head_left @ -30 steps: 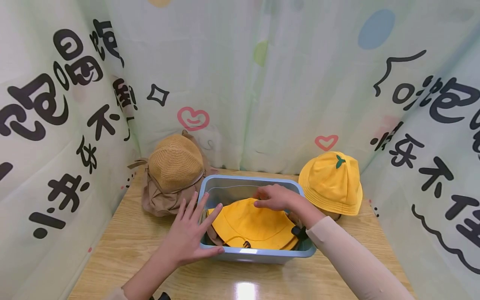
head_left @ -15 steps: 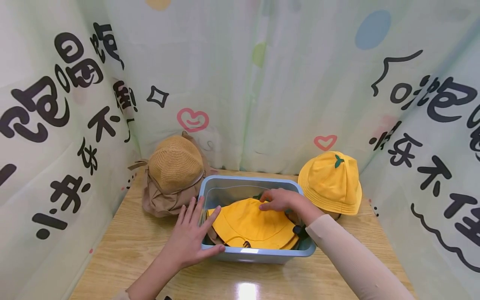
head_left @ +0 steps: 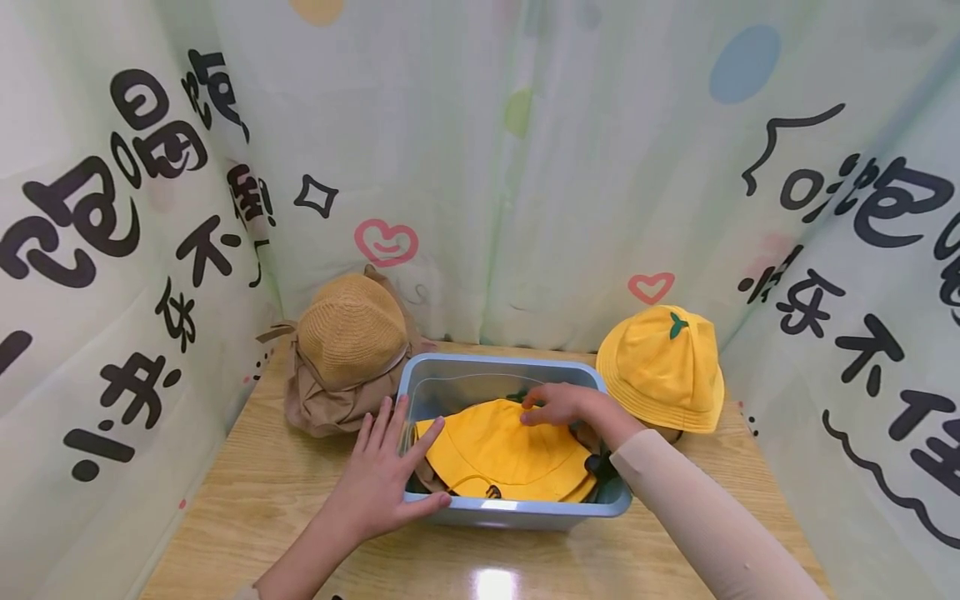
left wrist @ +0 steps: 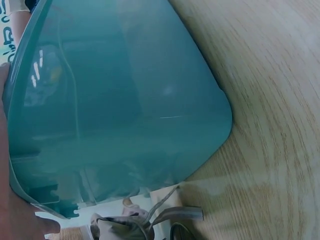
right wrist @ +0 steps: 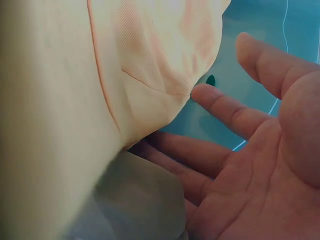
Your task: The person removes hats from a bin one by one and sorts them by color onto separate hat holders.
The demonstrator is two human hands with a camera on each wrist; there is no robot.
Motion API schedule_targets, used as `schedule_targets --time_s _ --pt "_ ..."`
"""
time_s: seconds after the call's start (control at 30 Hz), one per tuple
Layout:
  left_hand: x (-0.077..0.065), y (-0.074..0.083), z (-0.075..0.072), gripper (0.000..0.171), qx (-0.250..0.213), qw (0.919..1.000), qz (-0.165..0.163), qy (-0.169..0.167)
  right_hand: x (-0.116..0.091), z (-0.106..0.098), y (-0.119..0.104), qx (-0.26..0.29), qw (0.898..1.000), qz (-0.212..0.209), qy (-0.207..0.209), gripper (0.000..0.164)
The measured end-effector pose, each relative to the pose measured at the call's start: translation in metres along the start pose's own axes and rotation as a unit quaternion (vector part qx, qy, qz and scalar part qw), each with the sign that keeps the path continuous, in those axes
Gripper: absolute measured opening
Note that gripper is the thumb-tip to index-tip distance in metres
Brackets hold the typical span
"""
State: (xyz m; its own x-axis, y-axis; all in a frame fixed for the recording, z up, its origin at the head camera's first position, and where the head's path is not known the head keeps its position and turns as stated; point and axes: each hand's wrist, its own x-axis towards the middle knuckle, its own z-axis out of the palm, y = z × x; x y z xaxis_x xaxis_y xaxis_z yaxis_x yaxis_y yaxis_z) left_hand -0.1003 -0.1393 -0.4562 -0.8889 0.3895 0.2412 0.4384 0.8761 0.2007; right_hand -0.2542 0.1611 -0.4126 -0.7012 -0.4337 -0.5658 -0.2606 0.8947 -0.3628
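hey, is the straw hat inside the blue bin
No, the straw hat sits outside the blue bin, off to its left.

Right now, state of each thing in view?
Blue bin: upright, lidless.
Yellow hat: in bin, brim toward person.
Sprout hat: crown up, outside bin.
Straw hat: crown up, atop brown fabric.
Brown fabric: rumpled.
Left hand: fingers spread, at bin rim.
Right hand: at yellow hat.
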Motion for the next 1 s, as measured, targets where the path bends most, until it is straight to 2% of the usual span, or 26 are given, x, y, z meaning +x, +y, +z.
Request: schedule_targets --time_s 0.27,0.53,1.0 --pt "-0.0009 -0.0016 0.0018 0.091 0.010 0.9999 0.004 0.011 0.0018 0.0014 0.0005 -0.009 1.000 0.018 0.011 0.046" --pt "-0.0005 -0.0017 0.0020 0.090 0.008 1.0000 0.003 0.002 0.0019 0.0000 0.0024 -0.025 0.999 0.021 0.021 0.052" --pt "-0.0008 -0.0009 0.0014 0.090 0.000 1.0000 0.002 0.007 -0.0006 0.0018 0.0003 -0.011 1.000 0.005 0.009 0.028"
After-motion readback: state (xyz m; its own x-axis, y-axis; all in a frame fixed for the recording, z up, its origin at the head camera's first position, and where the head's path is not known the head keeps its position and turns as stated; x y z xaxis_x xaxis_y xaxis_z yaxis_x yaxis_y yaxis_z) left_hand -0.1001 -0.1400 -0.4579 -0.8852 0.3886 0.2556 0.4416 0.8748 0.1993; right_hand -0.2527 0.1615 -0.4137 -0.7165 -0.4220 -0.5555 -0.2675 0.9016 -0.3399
